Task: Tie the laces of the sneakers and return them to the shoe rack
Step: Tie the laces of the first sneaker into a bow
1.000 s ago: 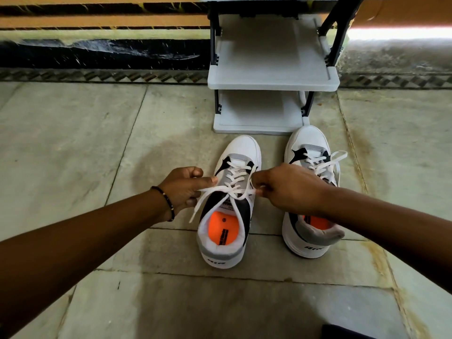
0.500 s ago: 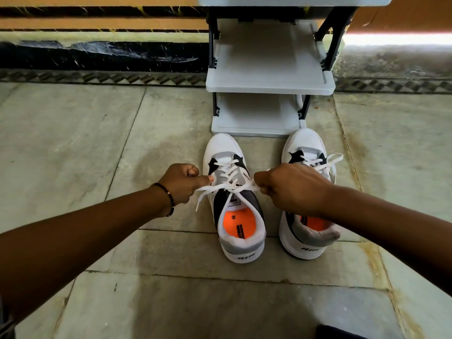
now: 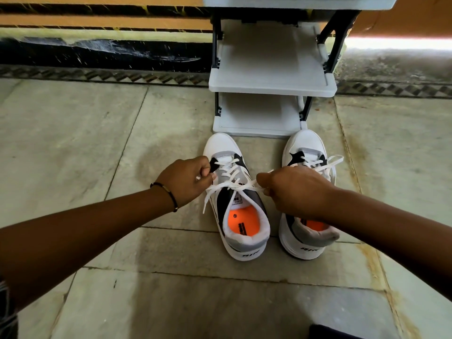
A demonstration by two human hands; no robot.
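now | both hands pinch left sneaker (image 3: 236,199) laces (image 3: 232,185) | right sneaker (image 3: 308,167) beside | shoe rack (image 3: 271,84) ahead

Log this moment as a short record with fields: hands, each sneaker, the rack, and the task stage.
left hand: pinches a lace end of the left sneaker
right hand: pinches the other lace end, pulled taut
left sneaker: on the floor, laces crossed, no bow visible
right sneaker: on the floor beside it, laces lying loose
shoe rack: behind the toes, visible shelves hold no shoes
stage: tying the first sneaker; neither is on the rack
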